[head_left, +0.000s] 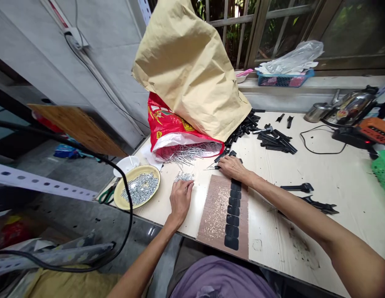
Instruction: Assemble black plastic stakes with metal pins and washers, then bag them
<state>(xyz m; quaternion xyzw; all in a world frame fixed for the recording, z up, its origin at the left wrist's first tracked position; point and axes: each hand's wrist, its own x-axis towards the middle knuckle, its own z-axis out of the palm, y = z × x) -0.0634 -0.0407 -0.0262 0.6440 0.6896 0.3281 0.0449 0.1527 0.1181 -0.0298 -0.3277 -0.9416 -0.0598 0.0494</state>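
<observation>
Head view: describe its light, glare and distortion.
Head view: soft daylight comes from the window, with only faint shadows under the left hand and right hand. Glare shows on the kettle. Wide-lens distortion stretches the corners and slants the table. The centre is sharp, with no motion blur.

Table (304, 165): pale wood-grain laminate, smooth, matt. Brown board (217, 207): rough, speckled. Clips (232, 215) in a row on it: matt black plastic. Small screws (184, 177) and far nails (188, 154): shiny metal. Paper sack (189, 66): tan, creased, matt. Red bag (167, 124): glossy plastic.
</observation>
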